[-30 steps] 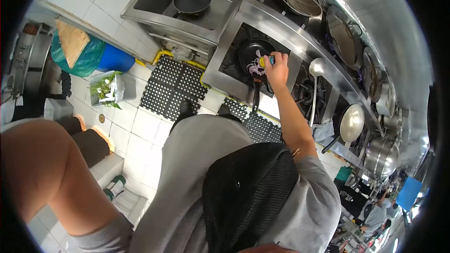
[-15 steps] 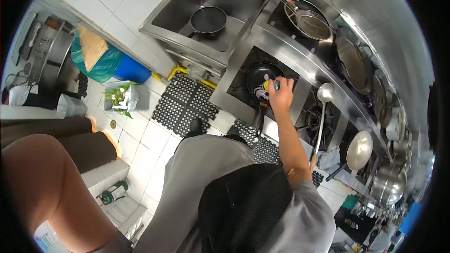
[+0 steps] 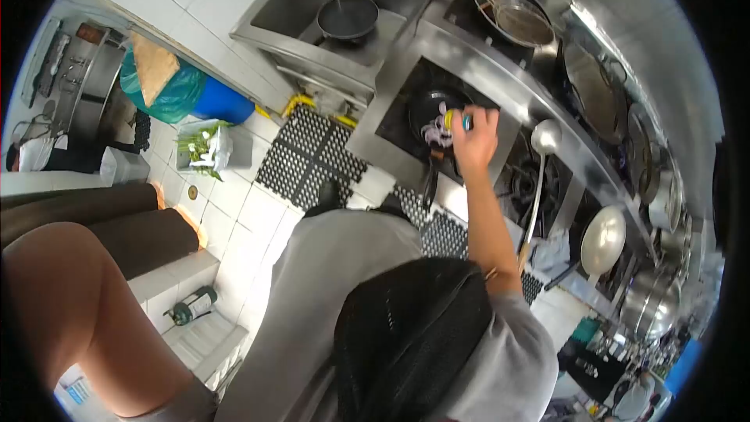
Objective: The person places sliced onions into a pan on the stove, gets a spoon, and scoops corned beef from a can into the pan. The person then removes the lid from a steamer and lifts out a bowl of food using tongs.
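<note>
My right hand (image 3: 476,144) is closed around a small container (image 3: 450,118) with yellow and teal parts. It holds the container over a black frying pan (image 3: 426,105) on the stove. Sliced purple onion (image 3: 436,134) lies in the pan, whose dark handle (image 3: 430,184) points toward my body. Whether anything is falling from the container is too small to make out. At the far left my bent left arm (image 3: 94,305) shows, but the hand itself is out of view.
A long-handled ladle (image 3: 546,138) lies across the stove to the right. Another frying pan (image 3: 348,17) sits in the steel sink (image 3: 273,12). A strainer (image 3: 522,19) rests at the back. A grey bin (image 3: 241,150) with green stalks stands on the floor.
The view has shifted slightly. My right hand stays over the pan with the container, its fingers a little higher and turned.
</note>
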The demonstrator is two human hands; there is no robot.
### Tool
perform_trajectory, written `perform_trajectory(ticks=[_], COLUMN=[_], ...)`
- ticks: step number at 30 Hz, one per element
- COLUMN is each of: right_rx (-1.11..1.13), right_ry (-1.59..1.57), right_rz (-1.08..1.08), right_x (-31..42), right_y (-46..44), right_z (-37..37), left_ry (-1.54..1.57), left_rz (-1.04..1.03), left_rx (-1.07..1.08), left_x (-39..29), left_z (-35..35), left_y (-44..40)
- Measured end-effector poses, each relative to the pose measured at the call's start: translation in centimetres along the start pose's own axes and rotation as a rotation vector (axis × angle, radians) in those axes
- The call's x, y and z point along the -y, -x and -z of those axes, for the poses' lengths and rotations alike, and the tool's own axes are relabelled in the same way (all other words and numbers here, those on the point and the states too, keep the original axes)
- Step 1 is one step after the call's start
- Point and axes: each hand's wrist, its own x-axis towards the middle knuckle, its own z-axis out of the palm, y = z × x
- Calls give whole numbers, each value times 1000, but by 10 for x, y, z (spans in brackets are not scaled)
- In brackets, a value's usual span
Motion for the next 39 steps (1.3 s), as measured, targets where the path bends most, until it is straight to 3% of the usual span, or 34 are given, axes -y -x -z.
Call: perform_trajectory(ticks=[5, 6, 7, 9, 11, 13, 14, 15, 17, 22, 25, 29, 33, 36, 38, 39], right_rx=[-156, -114, 98, -97, -196, -237, -99, -107, -17, 241, 320, 397, 525, 675, 685, 484], right_ry=[-112, -107, 4, -62, -165, -614, -935, -932, -1550, -2026, -2047, -2007, -2041, -2003, -1885, -1849], right_rz=[47, -1, -30, 22, -194, -368, -775, -767, -1026, -1046, -1006, -959, -952, -1009, -869, -969], right_x=[28, 8, -11, -53, -49, -65, -42, -43, -41, -19, 13, 32, 53, 73, 78, 112], right_y=[-31, -21, -15, 6, 12, 17, 14, 13, 8, 5, 3, 1, 4, 11, 29, 31], right_z=[23, 3, -11, -36, -30, -34, -8, -1, 8, 33, 47, 57, 66, 68, 58, 68], left_ry=[-25, -24, -25, -66, -85, -68, -73, -83, -101, 2, 409, 1007, 852, 865, 749, 671], left_rz=[-7, -12, -23, -45, -33, -29, -39, -46, -29, 182, 497, 820, 1090, 1126, 1073, 1012], left_rx=[-32, -46, -57, -78, -102, -158, -194, -231, -350, -874, -1067, -859, -498, -388, -348, -302], left_x=[-4, -10, -11, -19, -24, -20, -19, -20, -17, 3, 17, 21, -1, -10, -12, -8], left_z=[-8, -11, -14, -12, -11, -9, -4, 0, 9, 11, -51, -182, -279, -328, -349, -361], left_y=[1, 4, 6, 12, 17, 19, 20, 22, 25, 42, 65, 101, 98, 82, 72, 73])
